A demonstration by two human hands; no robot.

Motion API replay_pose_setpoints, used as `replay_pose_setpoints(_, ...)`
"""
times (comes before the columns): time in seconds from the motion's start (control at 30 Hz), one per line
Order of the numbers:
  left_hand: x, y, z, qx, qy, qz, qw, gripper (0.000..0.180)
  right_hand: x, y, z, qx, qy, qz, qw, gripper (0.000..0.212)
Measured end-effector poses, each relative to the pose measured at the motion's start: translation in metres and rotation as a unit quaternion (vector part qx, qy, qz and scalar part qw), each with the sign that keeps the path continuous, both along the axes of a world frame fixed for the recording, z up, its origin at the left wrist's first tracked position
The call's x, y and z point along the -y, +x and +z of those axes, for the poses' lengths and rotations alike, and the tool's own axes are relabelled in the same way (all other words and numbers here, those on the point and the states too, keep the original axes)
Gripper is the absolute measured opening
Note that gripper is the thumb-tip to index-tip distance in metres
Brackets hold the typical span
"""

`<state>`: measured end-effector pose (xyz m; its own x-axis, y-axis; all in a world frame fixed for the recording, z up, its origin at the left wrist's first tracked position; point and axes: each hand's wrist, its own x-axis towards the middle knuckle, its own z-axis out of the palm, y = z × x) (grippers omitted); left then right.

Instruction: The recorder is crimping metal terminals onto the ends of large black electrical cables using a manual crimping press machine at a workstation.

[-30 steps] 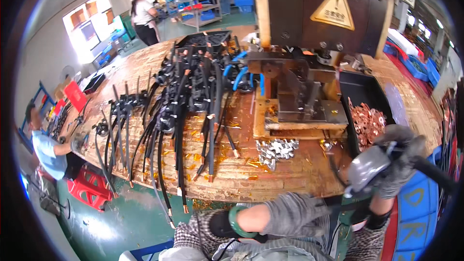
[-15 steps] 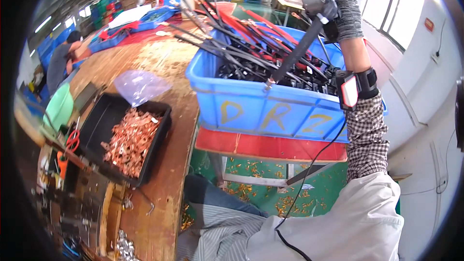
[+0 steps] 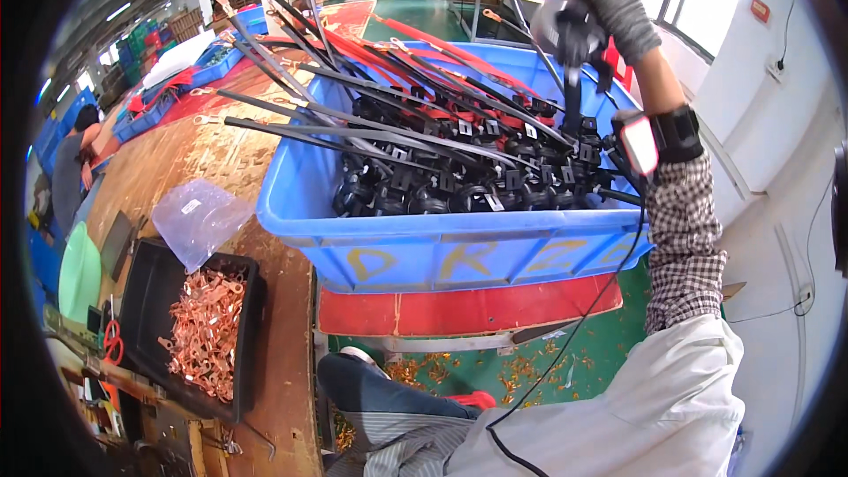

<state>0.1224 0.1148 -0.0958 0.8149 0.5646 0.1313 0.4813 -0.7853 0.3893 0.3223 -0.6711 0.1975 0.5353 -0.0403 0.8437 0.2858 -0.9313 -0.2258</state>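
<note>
My right hand point(image 3: 618, 16), in a grey knitted glove, is raised over the far right of a blue plastic crate point(image 3: 459, 228). Its fingers are closed round a coiled black cable point(image 3: 565, 31), partly blurred, with one length hanging down into the crate. Inside the crate lie several coiled black cables point(image 3: 450, 185) with plastic clamps. Their black and red leads stick out to the far left, ending in copper ring lugs point(image 3: 205, 120). My left hand is out of view.
The crate stands on a red-topped stand point(image 3: 468, 311). At left, a wooden workbench point(image 3: 287, 362) bears a black tray point(image 3: 252, 327) of copper lugs, a clear plastic bag point(image 3: 199, 216), a green bowl point(image 3: 81, 274) and red-handled scissors point(image 3: 113, 340). A person point(image 3: 75, 159) works farther back.
The view has shifted, so the crate's contents show more fully. My right hand has lowered the cable, whose hanging length now reaches into the crate rather than across its front rim.
</note>
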Motion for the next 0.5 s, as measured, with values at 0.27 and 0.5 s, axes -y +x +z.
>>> replay_pose_setpoints(0.27, -0.005, -0.013, 0.012, -0.008, 0.022, 0.068, 0.997, 0.030, -0.181, 0.032, -0.073, -0.403, -0.259, -0.021, 0.878, 0.052)
replay_pose_setpoints(0.5, 0.008, -0.021, 0.018, -0.010, 0.026, 0.111, 0.993, 0.032, -0.225, 0.091, -0.106, -0.464, -0.301, 0.096, 0.828, 0.049)
